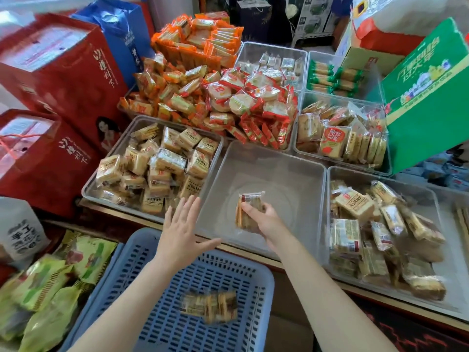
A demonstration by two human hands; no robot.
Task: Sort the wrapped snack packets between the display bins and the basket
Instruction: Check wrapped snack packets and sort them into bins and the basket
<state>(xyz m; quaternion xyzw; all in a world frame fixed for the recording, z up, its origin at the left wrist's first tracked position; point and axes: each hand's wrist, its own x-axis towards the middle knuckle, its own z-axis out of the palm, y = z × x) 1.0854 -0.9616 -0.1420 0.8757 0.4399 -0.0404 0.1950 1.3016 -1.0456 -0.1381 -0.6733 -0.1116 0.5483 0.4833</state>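
Observation:
My right hand grips a clear-wrapped cracker packet above the otherwise bare middle clear bin. My left hand hovers open, fingers spread, over the bin's near left corner and the far rim of the blue slotted basket. In the basket lies a blurred pair of wrapped packets. The clear bin on the left is full of tan packets, and the clear bin on the right holds several more.
Behind stand bins heaped with orange packets, red-wrapped round crackers and green-ended packets. Red gift boxes line the left, a green carton leans at the right. Green snack bags lie left of the basket.

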